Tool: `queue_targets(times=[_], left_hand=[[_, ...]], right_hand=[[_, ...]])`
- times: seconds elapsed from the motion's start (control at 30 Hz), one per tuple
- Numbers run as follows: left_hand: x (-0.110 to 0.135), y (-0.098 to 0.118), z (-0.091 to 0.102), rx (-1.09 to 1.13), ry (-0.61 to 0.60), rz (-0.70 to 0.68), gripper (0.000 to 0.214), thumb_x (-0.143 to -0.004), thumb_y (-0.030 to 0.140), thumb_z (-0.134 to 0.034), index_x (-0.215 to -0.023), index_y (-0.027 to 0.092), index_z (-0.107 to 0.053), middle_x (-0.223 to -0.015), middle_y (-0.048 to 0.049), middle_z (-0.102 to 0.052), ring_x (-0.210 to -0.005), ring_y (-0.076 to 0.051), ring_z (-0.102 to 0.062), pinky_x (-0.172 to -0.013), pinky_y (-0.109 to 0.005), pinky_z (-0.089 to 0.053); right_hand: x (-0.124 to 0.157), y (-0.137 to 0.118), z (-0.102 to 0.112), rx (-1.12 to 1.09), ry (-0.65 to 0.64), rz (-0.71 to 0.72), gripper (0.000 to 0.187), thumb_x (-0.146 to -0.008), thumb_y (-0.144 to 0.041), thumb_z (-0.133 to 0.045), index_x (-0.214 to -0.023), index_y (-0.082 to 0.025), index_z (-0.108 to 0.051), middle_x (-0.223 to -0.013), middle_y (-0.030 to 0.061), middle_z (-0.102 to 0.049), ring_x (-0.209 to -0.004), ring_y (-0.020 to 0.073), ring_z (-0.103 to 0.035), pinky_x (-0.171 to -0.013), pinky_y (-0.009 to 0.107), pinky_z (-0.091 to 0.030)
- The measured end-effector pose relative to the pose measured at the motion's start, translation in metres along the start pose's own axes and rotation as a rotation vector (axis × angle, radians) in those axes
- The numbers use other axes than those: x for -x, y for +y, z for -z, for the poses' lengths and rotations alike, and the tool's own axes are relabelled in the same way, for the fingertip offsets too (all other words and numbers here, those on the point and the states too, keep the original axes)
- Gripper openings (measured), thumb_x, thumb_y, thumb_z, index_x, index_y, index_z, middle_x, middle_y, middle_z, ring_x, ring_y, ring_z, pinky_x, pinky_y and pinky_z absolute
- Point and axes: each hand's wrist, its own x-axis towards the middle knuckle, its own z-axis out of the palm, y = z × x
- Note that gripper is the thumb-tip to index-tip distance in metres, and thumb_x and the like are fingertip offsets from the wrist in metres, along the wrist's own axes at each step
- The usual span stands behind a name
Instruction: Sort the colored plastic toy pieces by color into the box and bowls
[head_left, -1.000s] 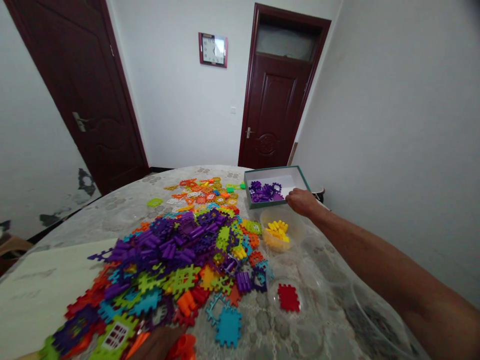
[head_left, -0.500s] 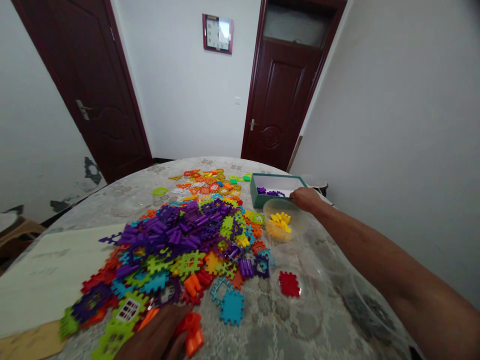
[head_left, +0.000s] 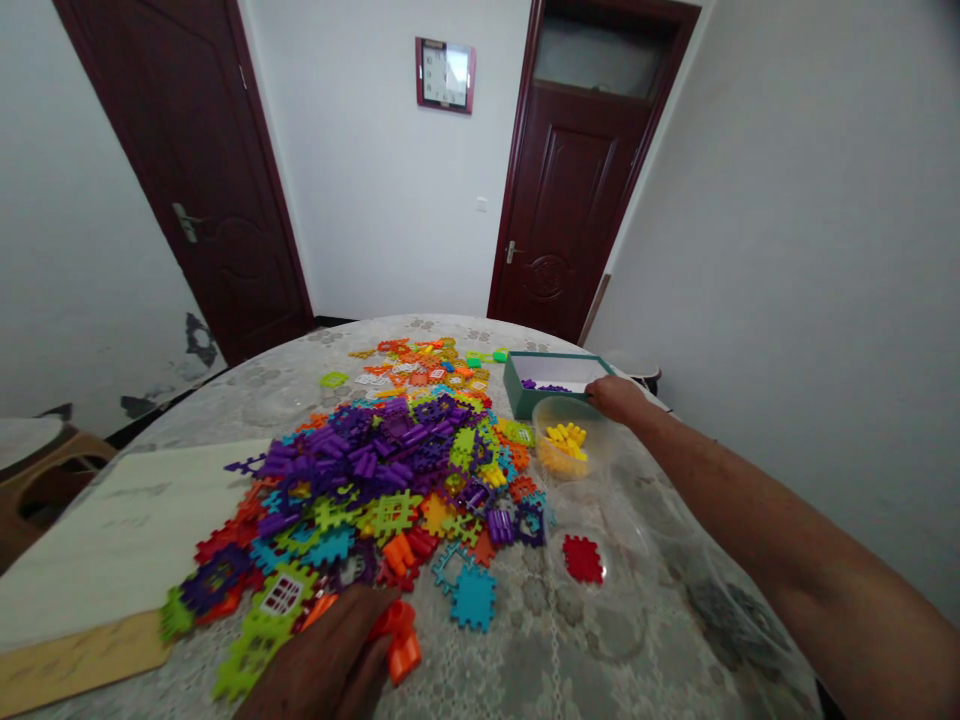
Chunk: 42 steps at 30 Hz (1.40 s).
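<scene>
Little sorted, heap (head_left: 375,470) mostly left
Your right hand (head_left: 616,397) sits at the green box (head_left: 519,398) rim (grip hidden, cannot tell); left hand (head_left: 322,665) lies flat, touching an orange piece (head_left: 403,650) beside the heap.

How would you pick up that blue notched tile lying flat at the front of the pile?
Probably from above, pinching two opposite edges of the blue tile. It lies flat on the tablecloth, so there is no underside to reach. Its near and right edges face bare cloth, and the notches should give fingertips a hold.
</scene>
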Motion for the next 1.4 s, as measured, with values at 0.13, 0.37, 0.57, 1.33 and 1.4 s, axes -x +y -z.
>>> queue_targets(times=[0.13,0.37,0.57,1.33,1.4], left_hand=[[-0.01,0.009,0.006,0.093,-0.054,0.081,0.034,-0.1,0.038,-0.06,-0.132,0.039,-0.069,-0.126,-0.0008,-0.08,-0.11,-0.026,-0.079,-0.092,-0.035,-0.067],[-0.036,0.038,0.032,0.261,-0.185,0.272,0.037,-0.103,0.035,-0.05,-0.133,0.023,-0.069,-0.127,-0.0104,-0.077,-0.119,-0.027,-0.072,-0.108,-0.043,-0.056],[-0.043,0.06,0.049,0.419,-0.215,0.414,0.046,-0.101,0.034,-0.054,-0.145,0.023,-0.06,-0.126,-0.009,-0.075,-0.112,-0.024,-0.071,-0.099,-0.039,-0.054],[-0.023,0.063,0.018,0.008,-0.333,0.129,0.051,-0.094,0.02,-0.067,-0.144,0.019,-0.057,-0.135,-0.0173,-0.068,-0.125,-0.033,-0.067,-0.105,-0.048,-0.056],[-0.025,0.062,0.014,0.043,-0.299,0.108,0.054,-0.095,0.018,-0.064,-0.147,0.02,-0.053,-0.136,-0.0166,-0.067,-0.124,-0.031,-0.067,-0.105,-0.047,-0.057]], right_hand=[[0.015,-0.005,0.016,0.001,0.066,-0.017,0.037,-0.098,-0.013,-0.053,-0.121,-0.02,-0.081,-0.12,0.0155,-0.077,-0.113,0.0255,-0.069,-0.094,0.032,-0.052],[0.075,-0.044,0.061,-0.118,0.403,0.061,0.037,-0.099,-0.014,-0.048,-0.12,-0.013,-0.08,-0.124,0.017,-0.077,-0.116,0.03,-0.068,-0.103,0.042,-0.052],[0.192,-0.161,0.097,-0.842,0.365,0.364,0.027,-0.102,-0.031,-0.056,-0.119,-0.022,-0.076,-0.107,0.008,-0.08,-0.09,0.0222,-0.074,-0.082,0.036,-0.059],[0.262,-0.294,0.026,-1.41,0.067,0.277,0.025,-0.09,-0.024,-0.065,-0.115,-0.023,-0.069,-0.083,-0.0022,-0.067,-0.073,0.0167,-0.06,-0.069,0.029,-0.044],[0.261,-0.295,0.024,-1.46,0.062,0.27,0.025,-0.091,-0.023,-0.065,-0.115,-0.023,-0.069,-0.082,-0.0026,-0.066,-0.073,0.0159,-0.059,-0.068,0.028,-0.043]])
